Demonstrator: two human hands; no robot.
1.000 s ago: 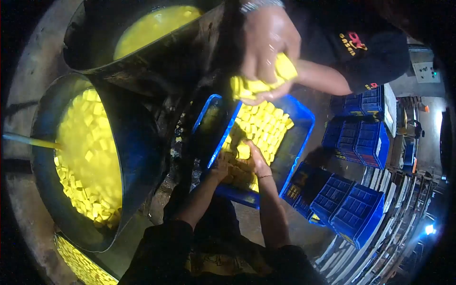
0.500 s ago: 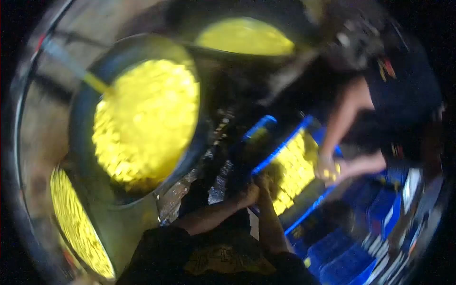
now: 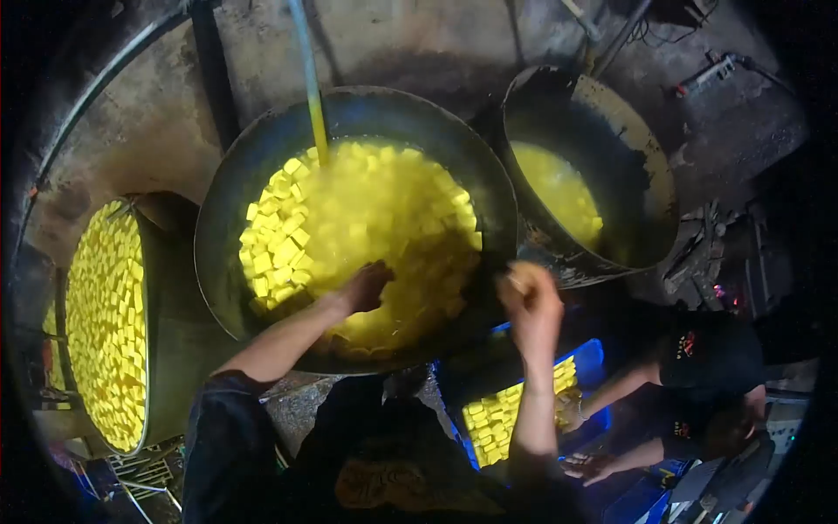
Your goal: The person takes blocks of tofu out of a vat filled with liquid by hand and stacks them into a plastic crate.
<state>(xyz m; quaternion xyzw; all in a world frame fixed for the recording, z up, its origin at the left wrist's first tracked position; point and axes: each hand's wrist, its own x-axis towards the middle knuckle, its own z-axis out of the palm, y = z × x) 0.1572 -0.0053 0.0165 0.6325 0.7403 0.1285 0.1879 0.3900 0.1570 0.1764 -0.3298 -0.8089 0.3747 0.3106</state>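
Observation:
A big dark wok (image 3: 218, 253) in front of me holds yellow cubes (image 3: 281, 249) in cloudy yellow liquid. Over the near part of the liquid hovers my left hand (image 3: 367, 286), its fingers apart and nothing seen in it. My right hand (image 3: 531, 301) is raised near the wok's right rim. Its fingers look bent and are smeared by motion, so I cannot make out anything in them. Below that arm, a blue crate (image 3: 592, 356) holds rows of yellow blocks (image 3: 493, 419).
At left stands a large vat (image 3: 161, 349) heaped with yellow cubes. A second wok (image 3: 642, 188) with yellow liquid is at back right. A pipe (image 3: 312, 83) reaches into the main wok. A co-worker (image 3: 711, 358) has both hands by the crate at right.
My hands were close together beside the crate; now they are apart, the left over the wok and the right near its rim. My view has swung toward the wok.

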